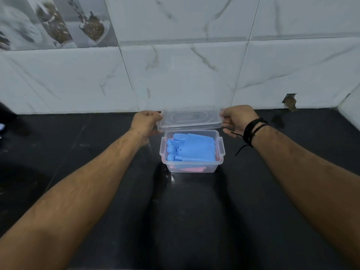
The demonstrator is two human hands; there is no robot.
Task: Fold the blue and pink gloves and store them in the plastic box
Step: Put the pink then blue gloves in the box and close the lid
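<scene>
Pink glove (191,169) mostly buried under blue glove (191,148); dark object (5,114) cut off at left edge, unidentifiable.

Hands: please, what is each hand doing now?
Left hand: grips the left end of the lid.
Right hand: grips the lid's right end.

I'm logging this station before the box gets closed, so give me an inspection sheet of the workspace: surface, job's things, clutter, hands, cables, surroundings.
Surface: black glossy countertop, faint smudges.
Job's things: clear plastic box on the counter; folded blue gloves on top inside, pink gloves showing beneath through the wall; clear lid held above the box's far edge, not yet on.
Clutter: nothing seen.
Hands: left hand and right hand each grip one end of the lid; black cords on the right wrist.
Cables: nothing seen.
Surroundings: white marble-look wall tiles; a chipped hole low on the right.
</scene>
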